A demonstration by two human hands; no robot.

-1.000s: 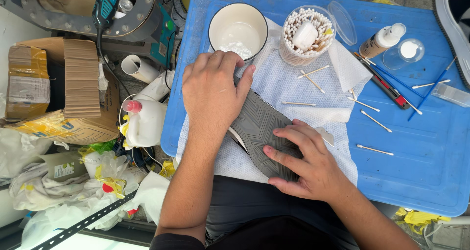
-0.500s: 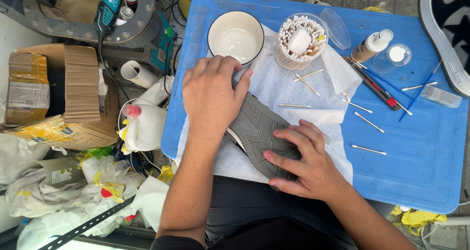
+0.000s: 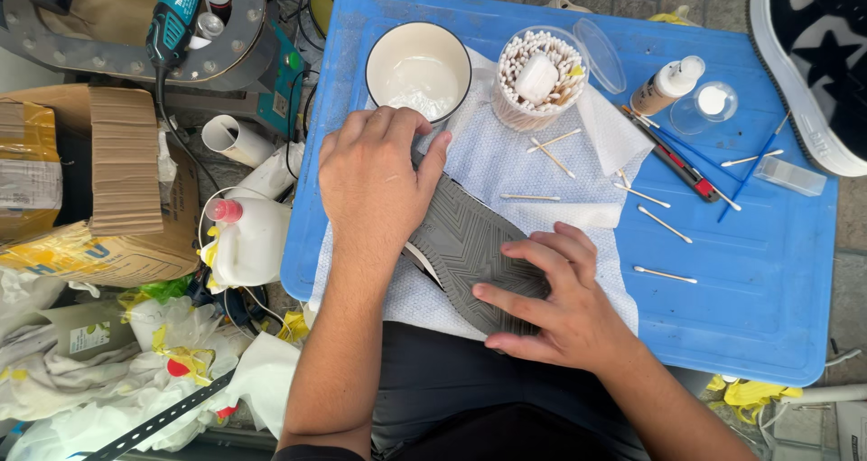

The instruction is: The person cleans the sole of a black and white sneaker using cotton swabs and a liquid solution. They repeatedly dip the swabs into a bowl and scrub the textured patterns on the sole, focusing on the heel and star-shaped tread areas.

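A: Pressing down, both hands sit on a grey shoe sole (image 3: 470, 244) lying tread-up at frame centre, on a white cloth (image 3: 533, 167) spread over a blue plastic lid (image 3: 768, 280).

B: Grip state?

A: Left hand (image 3: 375, 186), centre-left, lies flat with fingers together over the sole's upper end, nothing closed inside it. Right hand (image 3: 564, 303), lower centre, has fingers spread wide and flat on the sole's lower end. Neither hand is clasping; both bear down.

B: Change against the earlier frames?

A: Hands and sole keep the same placement as half a second ago. The view has shifted, so a black-and-white sneaker (image 3: 817, 64) now shows more fully at the upper right.

B: Surroundings?

A: White bowl (image 3: 418, 68) just above the left hand; clear tub of cotton swabs (image 3: 540, 77) beside it; loose swabs (image 3: 664, 274) scattered right of the cloth; small glue bottle (image 3: 666, 83) toward upper right. White jug with red cap (image 3: 244, 240) stands off the lid, at left.
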